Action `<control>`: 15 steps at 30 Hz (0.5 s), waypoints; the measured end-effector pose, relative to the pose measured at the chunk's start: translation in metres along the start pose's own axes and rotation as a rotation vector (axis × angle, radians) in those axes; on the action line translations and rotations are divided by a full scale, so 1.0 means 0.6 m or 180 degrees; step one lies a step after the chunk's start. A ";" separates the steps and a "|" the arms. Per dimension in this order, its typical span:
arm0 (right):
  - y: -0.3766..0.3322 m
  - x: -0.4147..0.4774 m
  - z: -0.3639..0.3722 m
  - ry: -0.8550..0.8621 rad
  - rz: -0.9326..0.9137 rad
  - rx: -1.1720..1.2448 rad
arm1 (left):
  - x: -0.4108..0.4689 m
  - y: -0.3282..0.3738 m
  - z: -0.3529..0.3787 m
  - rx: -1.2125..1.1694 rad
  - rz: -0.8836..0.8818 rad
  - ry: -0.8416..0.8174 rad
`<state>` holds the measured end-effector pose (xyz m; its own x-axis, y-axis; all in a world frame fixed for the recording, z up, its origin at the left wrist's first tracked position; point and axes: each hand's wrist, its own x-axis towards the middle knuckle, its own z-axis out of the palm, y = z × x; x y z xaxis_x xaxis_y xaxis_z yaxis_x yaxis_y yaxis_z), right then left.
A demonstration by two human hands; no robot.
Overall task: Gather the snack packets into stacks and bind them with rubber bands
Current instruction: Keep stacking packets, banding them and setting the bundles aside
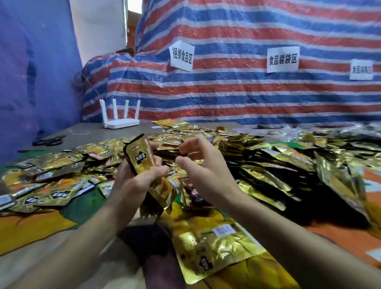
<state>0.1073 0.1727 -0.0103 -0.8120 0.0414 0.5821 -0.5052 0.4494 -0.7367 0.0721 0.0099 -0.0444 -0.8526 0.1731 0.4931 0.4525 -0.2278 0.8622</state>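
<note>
Left grip clasps a packet stack upright; right grip curled, contents unclear — banding probably comes next

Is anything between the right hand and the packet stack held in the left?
Nothing visible. The right hand sits just right of the stack gripped by the left hand, with only an open gap between them. Loose packets lie lower, on the table.
</note>
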 end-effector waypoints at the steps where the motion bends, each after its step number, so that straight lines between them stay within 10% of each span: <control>1: 0.003 -0.009 -0.024 0.0004 -0.0016 -0.0164 | -0.005 0.004 0.013 0.0055 0.0006 -0.0174; 8: 0.024 -0.071 -0.224 -0.0032 0.0311 -0.1704 | -0.026 0.033 0.128 0.0455 0.0418 -0.0694; 15: 0.053 -0.107 -0.464 -0.0761 0.2101 -0.3267 | -0.030 0.053 0.201 0.0427 0.0630 -0.0833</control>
<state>0.2248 0.4327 0.0247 -0.9112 0.4094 0.0463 0.3941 0.8987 -0.1924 0.1334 0.1150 -0.0123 -0.6568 0.3817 0.6503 0.6475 -0.1566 0.7458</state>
